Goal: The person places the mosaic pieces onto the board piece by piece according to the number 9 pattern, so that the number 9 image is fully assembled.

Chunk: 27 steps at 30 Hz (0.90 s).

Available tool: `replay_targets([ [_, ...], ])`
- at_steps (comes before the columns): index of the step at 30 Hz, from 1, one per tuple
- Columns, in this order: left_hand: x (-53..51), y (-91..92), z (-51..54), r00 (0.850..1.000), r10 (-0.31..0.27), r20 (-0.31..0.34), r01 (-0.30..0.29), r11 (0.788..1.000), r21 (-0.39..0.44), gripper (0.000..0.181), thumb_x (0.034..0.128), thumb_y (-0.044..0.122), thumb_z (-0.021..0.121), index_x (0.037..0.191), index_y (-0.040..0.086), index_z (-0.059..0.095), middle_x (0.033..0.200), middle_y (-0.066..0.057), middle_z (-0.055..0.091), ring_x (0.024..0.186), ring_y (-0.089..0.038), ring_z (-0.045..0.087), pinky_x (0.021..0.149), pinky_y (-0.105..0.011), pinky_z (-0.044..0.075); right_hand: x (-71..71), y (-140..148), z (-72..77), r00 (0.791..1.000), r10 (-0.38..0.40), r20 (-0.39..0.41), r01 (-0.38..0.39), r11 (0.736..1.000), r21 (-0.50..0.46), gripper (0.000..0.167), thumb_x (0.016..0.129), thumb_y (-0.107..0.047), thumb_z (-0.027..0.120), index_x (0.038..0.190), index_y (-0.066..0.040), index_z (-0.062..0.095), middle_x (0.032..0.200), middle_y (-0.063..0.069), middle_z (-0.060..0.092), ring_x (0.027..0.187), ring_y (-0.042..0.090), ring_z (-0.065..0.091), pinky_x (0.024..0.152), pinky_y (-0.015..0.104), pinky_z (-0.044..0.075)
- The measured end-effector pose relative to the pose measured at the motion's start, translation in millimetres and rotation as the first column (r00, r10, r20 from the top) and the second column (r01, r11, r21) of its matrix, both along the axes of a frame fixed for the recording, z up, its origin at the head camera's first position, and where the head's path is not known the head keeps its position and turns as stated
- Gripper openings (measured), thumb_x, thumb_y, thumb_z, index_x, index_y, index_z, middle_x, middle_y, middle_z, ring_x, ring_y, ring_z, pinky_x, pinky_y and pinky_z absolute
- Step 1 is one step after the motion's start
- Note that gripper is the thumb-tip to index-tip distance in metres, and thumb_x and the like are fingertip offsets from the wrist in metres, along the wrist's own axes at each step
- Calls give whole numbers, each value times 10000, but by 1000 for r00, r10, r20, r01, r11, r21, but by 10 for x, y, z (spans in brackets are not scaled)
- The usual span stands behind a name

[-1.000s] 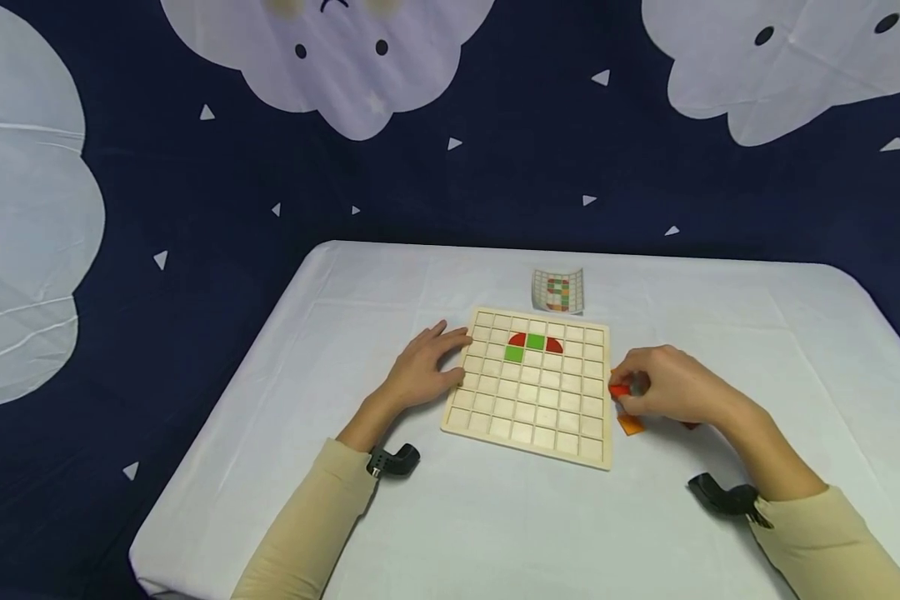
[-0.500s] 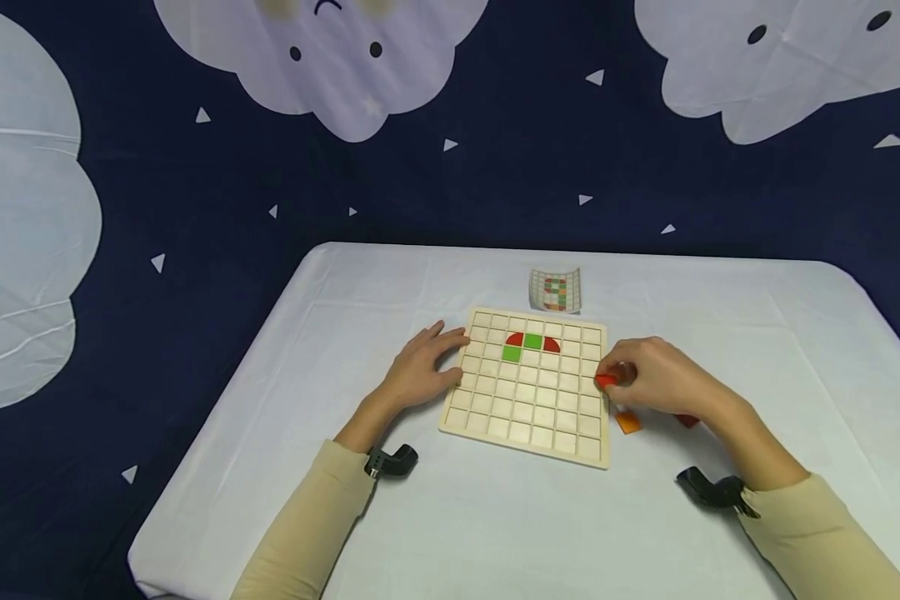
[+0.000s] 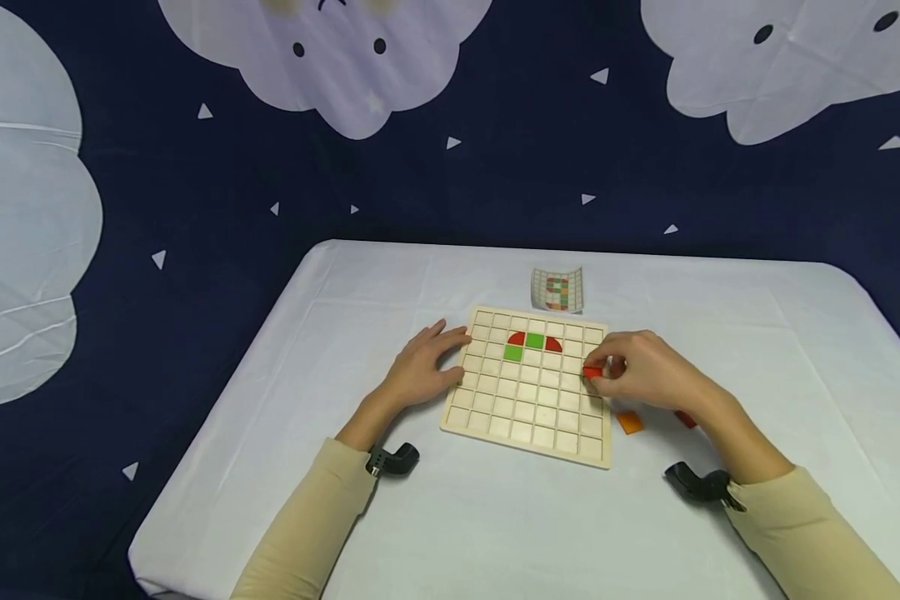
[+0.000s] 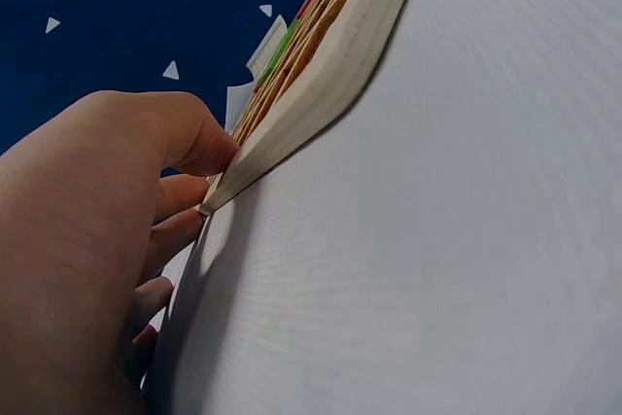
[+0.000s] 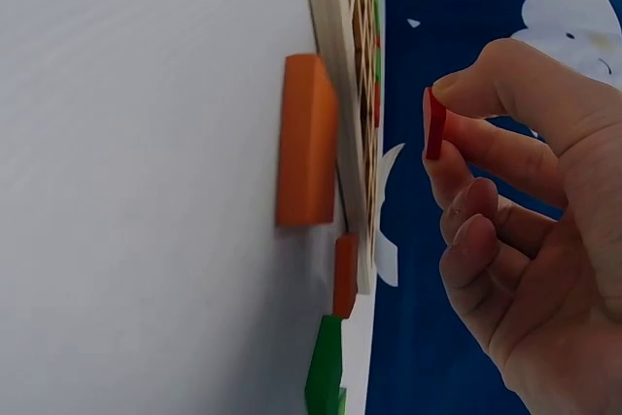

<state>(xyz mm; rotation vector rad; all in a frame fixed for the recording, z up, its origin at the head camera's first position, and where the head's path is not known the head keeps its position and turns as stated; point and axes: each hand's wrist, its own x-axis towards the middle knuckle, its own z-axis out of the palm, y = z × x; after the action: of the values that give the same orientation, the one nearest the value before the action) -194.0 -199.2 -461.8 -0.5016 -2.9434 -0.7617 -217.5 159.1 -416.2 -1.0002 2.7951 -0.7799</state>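
A square wooden grid board point(image 3: 527, 392) lies on the white table. Set in its upper rows are a red rounded tile point(image 3: 517, 339), a green square point(image 3: 535, 341), another red rounded tile point(image 3: 553, 344) and a second green square point(image 3: 513, 353). Thumb and fingertips of my left hand point(image 3: 418, 371) touch the board's left edge, spread apart. Over the right part of the board, my right hand point(image 3: 648, 371) pinches a small red tile point(image 5: 435, 123) between thumb and fingers. The right wrist view has that tile raised, its other fingers loosely curled.
Behind the board stands a curved pattern card point(image 3: 557, 290). An orange tile point(image 3: 631, 422) and a dark red tile point(image 3: 686, 419) lie right of the board. The right wrist view also has a second orange tile point(image 5: 345, 274) and a green tile point(image 5: 326, 366) near the board.
My right hand, pinching the red tile, has moved left and slightly away from me, from beside the board to over its right columns. The left hand has stayed put.
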Motion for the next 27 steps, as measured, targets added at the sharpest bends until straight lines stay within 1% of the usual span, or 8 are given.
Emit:
replay_targets([
  [9,7,2,-10,1000,-4,-3,4,1000,-2,516,848,330,593,1355,236,561,1461,117,425,1432,-172,188,1158,-369,135,-18,-104,30,1000,18,10,-18,1000,-22,206,733,-198,769,939,-201,754,808,-99,608,619,97,520,538,259,418],
  [17,8,10,-2,1000,-3,-1,3,1000,2,518,849,330,593,1358,239,559,1464,122,420,1433,-158,180,1157,-371,135,-37,-203,27,999,23,-33,-23,1000,-17,210,745,-250,783,948,-199,763,835,-107,627,618,101,509,537,272,424],
  [21,2,7,-11,1000,1,1,-1,1000,-1,522,846,336,588,1360,248,556,1464,133,413,1433,-151,175,1157,-365,129,-40,-248,43,999,31,-40,-32,999,-28,208,750,-255,794,948,-198,763,834,-104,625,616,98,512,540,278,423],
  [27,-1,1,-15,1000,1,-2,-1,1000,3,521,844,336,591,1356,246,560,1462,131,417,1432,-154,181,1157,-361,129,-52,-314,57,999,16,-30,-16,999,-29,230,735,-235,768,963,-202,766,854,-108,631,610,94,520,535,283,425],
])
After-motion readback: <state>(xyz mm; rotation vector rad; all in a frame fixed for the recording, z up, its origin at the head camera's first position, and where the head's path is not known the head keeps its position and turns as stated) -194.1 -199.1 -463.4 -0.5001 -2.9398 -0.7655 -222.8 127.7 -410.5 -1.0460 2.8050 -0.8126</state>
